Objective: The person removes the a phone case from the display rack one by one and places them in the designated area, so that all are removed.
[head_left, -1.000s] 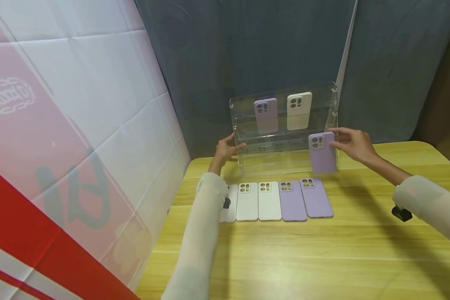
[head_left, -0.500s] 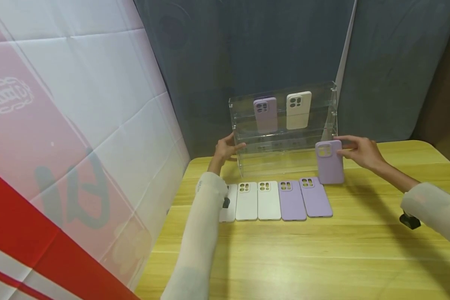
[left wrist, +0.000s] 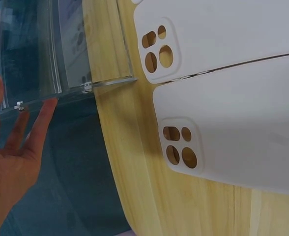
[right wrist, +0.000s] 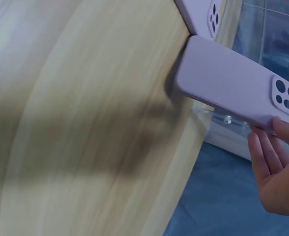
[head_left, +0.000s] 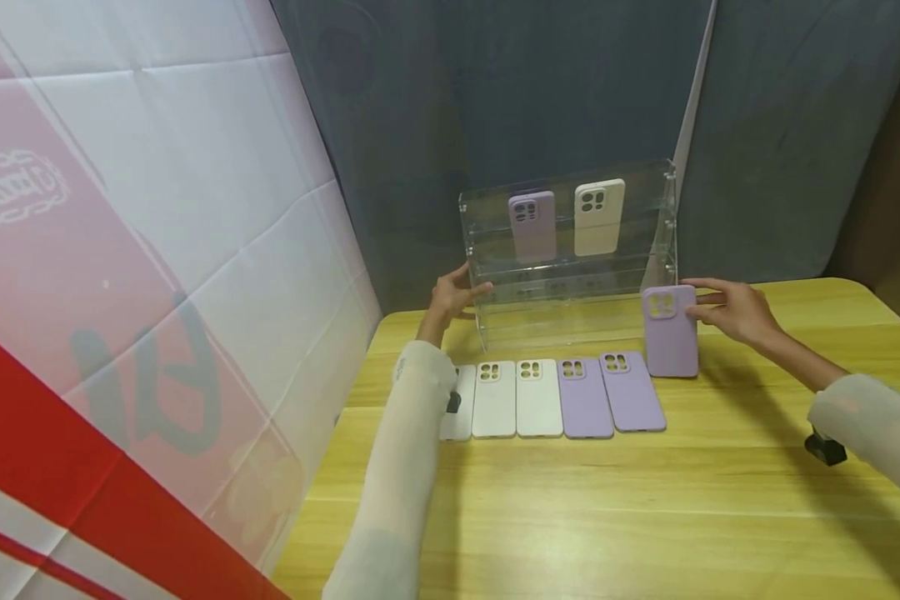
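Observation:
My right hand (head_left: 737, 312) pinches a purple phone case (head_left: 671, 333) by its upper right edge. That case stands nearly upright beside a flat purple case (head_left: 633, 392). In the right wrist view, the thumb lies on the case near its camera cutouts, with fingers behind. My left hand (head_left: 452, 297) touches the left side of a clear acrylic display stand (head_left: 570, 312), its fingers fairly straight in the left wrist view. On the stand's upper part lean a purple case (head_left: 534, 227) and a white case (head_left: 598, 218).
White cases (head_left: 495, 400) and another purple case (head_left: 587, 398) lie in a row before the stand on the wooden table (head_left: 540, 517). My left sleeve (head_left: 393, 467) partly covers the leftmost white one. A dark curtain (head_left: 570, 83) hangs behind; a printed sheet (head_left: 195, 208) hangs at left.
My right hand has moved the purple case down and to the right, away from the stand's right side and to the row's right end. The left hand stays at the stand.

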### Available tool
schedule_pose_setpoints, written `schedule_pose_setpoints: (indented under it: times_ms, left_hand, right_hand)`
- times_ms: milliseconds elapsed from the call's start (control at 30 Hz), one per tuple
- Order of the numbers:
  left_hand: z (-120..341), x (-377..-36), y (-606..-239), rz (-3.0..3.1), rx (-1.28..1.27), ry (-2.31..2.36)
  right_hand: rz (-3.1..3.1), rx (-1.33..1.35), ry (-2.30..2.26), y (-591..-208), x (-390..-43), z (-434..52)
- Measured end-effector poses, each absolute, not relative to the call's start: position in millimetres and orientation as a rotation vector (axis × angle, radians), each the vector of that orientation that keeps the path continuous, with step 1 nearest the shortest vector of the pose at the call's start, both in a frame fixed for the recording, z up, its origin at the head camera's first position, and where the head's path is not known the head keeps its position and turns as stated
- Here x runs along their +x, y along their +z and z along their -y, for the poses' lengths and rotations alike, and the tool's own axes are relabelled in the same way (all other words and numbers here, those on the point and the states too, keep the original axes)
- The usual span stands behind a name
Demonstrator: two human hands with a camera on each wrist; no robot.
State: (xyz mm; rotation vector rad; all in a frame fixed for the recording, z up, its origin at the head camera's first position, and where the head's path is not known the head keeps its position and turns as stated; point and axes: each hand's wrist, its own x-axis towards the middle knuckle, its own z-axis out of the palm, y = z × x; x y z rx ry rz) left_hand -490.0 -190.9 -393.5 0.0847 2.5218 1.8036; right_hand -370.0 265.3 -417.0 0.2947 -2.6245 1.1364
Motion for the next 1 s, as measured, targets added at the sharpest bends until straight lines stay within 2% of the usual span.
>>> schedule_pose_setpoints:
  times_ms: [333,700,1000]
  left_hand:
    - [190,-495,-396,-2.528,0.043,1.799]
    - [192,-493,-397,-2.524,0.056,1.803]
    - [191,-490,-394,-2.507,0.070,1.805]
  right_hand:
    - [2.559,0.192,1.117,-435,-368,-272]
    - [2.740,0.261,1.129,-438,-370,-278]
    - [2.765,0.200,1.175,-464,-361,-271]
